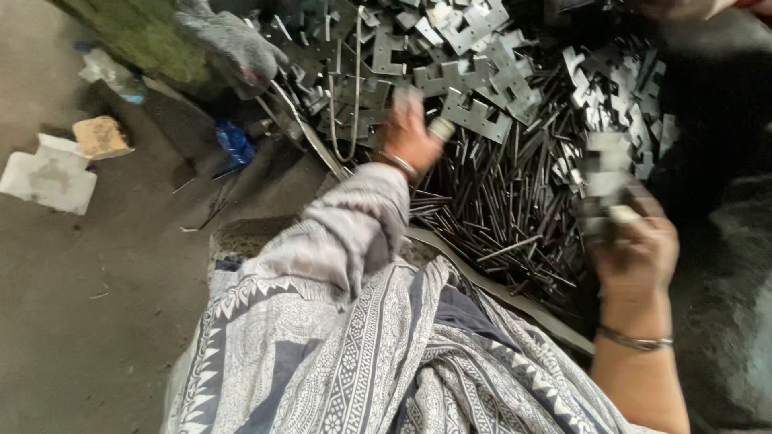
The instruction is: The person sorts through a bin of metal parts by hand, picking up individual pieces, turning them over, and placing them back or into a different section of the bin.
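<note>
No bin or tray in view; loose heap of thin dark metal rods (498,209) piled direct on floor, with heap of pale notched metal plates (474,80) behind and overlapping it. Left hand (408,133) reaching over near edge of plate heap, fingers curled round small pale piece (441,127), blurred, kind not discernible. Right hand (635,245) raised above right side of rod heap, closed on stack of pale flat plates (605,173), blurred, edges stepped. Bare grey concrete floor (72,321) open to left, holding white carton (48,177), brown block (100,137), blue wrapper (235,143). Grey glove (233,44) lying at upper left edge of plate heap. Patterned cloth (362,362) covering lap, close against rod heap.
</note>
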